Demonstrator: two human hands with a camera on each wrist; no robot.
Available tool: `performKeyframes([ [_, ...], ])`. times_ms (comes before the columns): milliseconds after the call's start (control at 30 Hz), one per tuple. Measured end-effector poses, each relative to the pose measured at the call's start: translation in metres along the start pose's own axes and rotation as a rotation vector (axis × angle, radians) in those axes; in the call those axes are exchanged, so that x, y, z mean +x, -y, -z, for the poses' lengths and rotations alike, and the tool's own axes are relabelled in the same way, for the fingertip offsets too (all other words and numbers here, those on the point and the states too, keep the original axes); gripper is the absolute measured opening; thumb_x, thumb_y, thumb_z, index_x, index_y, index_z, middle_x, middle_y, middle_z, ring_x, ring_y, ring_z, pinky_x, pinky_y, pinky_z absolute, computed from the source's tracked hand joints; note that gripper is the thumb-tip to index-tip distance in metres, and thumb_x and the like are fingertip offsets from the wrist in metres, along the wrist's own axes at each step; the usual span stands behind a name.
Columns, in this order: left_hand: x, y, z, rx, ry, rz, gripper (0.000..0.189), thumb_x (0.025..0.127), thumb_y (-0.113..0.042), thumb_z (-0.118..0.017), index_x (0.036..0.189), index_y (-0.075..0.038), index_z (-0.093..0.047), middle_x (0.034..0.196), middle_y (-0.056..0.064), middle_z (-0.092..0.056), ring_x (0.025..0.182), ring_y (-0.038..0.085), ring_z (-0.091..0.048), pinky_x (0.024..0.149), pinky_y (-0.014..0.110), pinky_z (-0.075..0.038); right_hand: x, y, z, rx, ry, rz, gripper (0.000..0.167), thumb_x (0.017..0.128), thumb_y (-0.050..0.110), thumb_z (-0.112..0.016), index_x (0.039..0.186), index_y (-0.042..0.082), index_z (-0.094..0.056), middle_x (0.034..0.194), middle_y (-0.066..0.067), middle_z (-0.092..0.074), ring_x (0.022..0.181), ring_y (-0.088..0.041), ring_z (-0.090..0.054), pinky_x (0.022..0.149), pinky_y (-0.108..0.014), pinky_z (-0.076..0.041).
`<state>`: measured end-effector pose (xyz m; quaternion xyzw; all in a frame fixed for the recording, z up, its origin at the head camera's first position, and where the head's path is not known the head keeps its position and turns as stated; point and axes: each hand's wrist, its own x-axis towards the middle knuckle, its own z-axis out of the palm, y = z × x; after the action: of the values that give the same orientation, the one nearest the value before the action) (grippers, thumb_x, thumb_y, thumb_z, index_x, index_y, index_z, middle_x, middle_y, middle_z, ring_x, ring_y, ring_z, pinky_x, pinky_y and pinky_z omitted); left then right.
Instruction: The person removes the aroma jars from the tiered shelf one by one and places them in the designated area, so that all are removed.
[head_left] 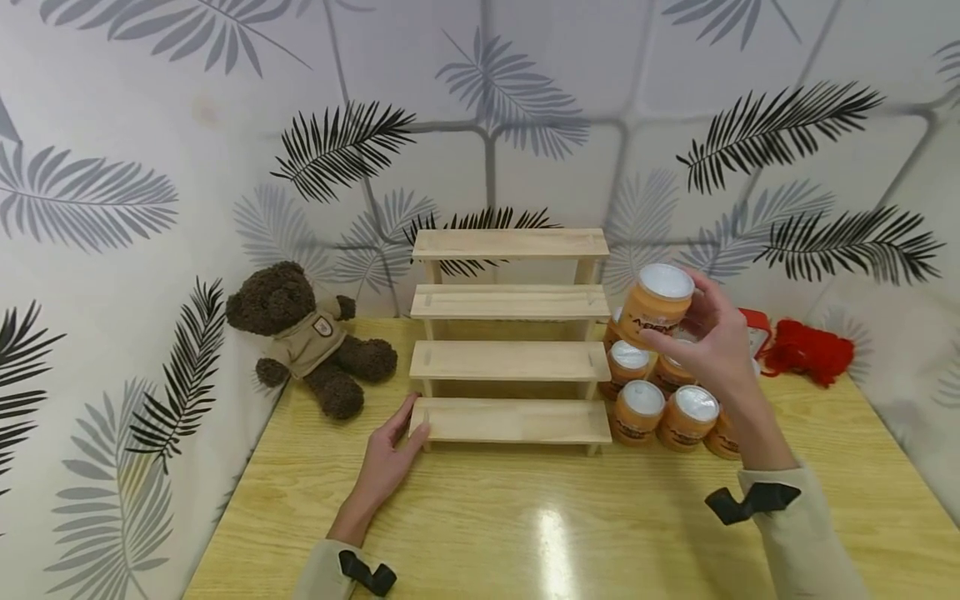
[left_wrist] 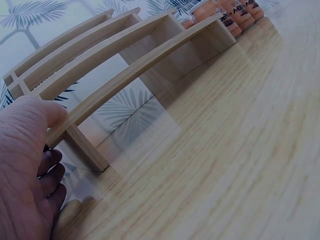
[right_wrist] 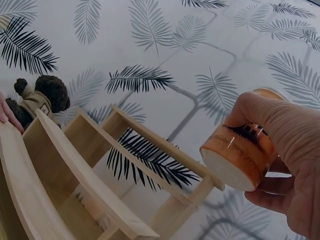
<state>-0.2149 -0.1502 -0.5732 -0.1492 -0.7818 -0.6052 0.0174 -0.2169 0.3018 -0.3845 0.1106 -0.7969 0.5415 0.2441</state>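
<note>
My right hand (head_left: 708, 337) grips an orange jar (head_left: 657, 307) with a silvery white lid, raised beside the upper tiers of a wooden step shelf (head_left: 512, 361). In the right wrist view, thumb and fingers wrap the jar (right_wrist: 240, 152), and its pale base shows. The shelf has several bare tiers of light wood. My left hand (head_left: 390, 450) holds the left end of its lowest tier; in the left wrist view the thumb lies on top of the board, with the other fingers beneath. Below the raised jar stand several more orange jars (head_left: 638, 410), partly hidden by my right hand.
A brown teddy bear (head_left: 315, 337) in a beige shirt sits left of the shelf, by the wall. Right of the jars lie a red fuzzy bundle (head_left: 810, 352) and a red-edged box (head_left: 756, 329). The wooden table (head_left: 480, 517) meets a leaf-patterned wall covering behind.
</note>
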Motion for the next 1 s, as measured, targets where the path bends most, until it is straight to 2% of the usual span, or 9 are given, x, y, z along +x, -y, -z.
performKeyframes([
  [267,0.000,0.000,0.002,-0.002,-0.001,-0.010,0.065,0.108,-0.021,-0.063,0.163,-0.003,-0.034,0.168,0.016,-0.033,0.153,0.026,-0.033,0.121,0.041,-0.032,-0.032,-0.014,0.032,0.006,-0.078,-0.023,0.082,0.075,-0.018,-0.082,0.149,0.007,-0.055,0.120,0.009,-0.070,0.102,-0.006,-0.068,0.088,-0.011,-0.054],
  [500,0.000,0.002,0.004,-0.006,-0.009,-0.013,0.064,0.107,-0.021,-0.063,0.162,-0.004,-0.035,0.167,0.015,-0.034,0.153,0.026,-0.034,0.118,0.021,-0.033,-0.057,-0.034,0.063,0.136,-0.122,-0.036,0.084,0.071,-0.029,-0.076,0.147,-0.001,-0.054,0.121,0.001,-0.071,0.101,-0.008,-0.069,0.087,-0.011,-0.055],
  [533,0.000,0.002,0.004,-0.008,-0.012,-0.011,0.064,0.107,-0.021,-0.063,0.162,-0.004,-0.036,0.167,0.015,-0.034,0.153,0.026,-0.034,0.118,0.020,-0.033,-0.060,-0.036,0.067,0.128,-0.132,-0.042,0.085,0.071,-0.029,-0.077,0.147,-0.001,-0.054,0.121,0.001,-0.070,0.101,-0.008,-0.069,0.087,-0.011,-0.054],
  [667,0.000,0.000,0.002,-0.012,-0.011,-0.001,0.065,0.107,-0.022,-0.064,0.162,-0.003,-0.036,0.167,0.016,-0.034,0.153,0.026,-0.034,0.120,0.029,-0.034,-0.072,-0.045,0.087,0.110,-0.205,-0.100,0.087,0.070,-0.031,-0.075,0.148,0.001,-0.054,0.124,0.000,-0.068,0.102,-0.008,-0.067,0.087,-0.009,-0.053],
  [800,0.000,-0.001,0.000,0.004,-0.001,0.009,0.066,0.107,-0.024,-0.064,0.162,-0.003,-0.035,0.167,0.017,-0.034,0.153,0.026,-0.034,0.122,0.042,-0.033,-0.086,-0.054,0.107,0.153,-0.330,-0.176,0.088,0.068,-0.035,-0.072,0.146,0.001,-0.057,0.123,-0.001,-0.069,0.101,-0.009,-0.067,0.086,-0.008,-0.053],
  [867,0.000,0.000,0.000,0.011,-0.002,0.013,0.066,0.107,-0.024,-0.064,0.163,-0.004,-0.035,0.167,0.015,-0.034,0.153,0.025,-0.034,0.122,0.044,-0.033,-0.092,-0.059,0.115,0.182,-0.391,-0.186,0.087,0.067,-0.037,-0.070,0.145,0.000,-0.058,0.122,-0.002,-0.069,0.100,-0.010,-0.067,0.084,-0.008,-0.053],
  [1000,0.000,0.002,0.002,0.015,-0.009,0.012,0.065,0.107,-0.024,-0.063,0.163,-0.004,-0.035,0.167,0.013,-0.034,0.153,0.024,-0.034,0.122,0.045,-0.033,-0.100,-0.071,0.128,0.103,-0.463,-0.182,0.087,0.067,-0.037,-0.068,0.145,0.001,-0.058,0.118,0.002,-0.069,0.097,-0.006,-0.066,0.082,-0.006,-0.052],
])
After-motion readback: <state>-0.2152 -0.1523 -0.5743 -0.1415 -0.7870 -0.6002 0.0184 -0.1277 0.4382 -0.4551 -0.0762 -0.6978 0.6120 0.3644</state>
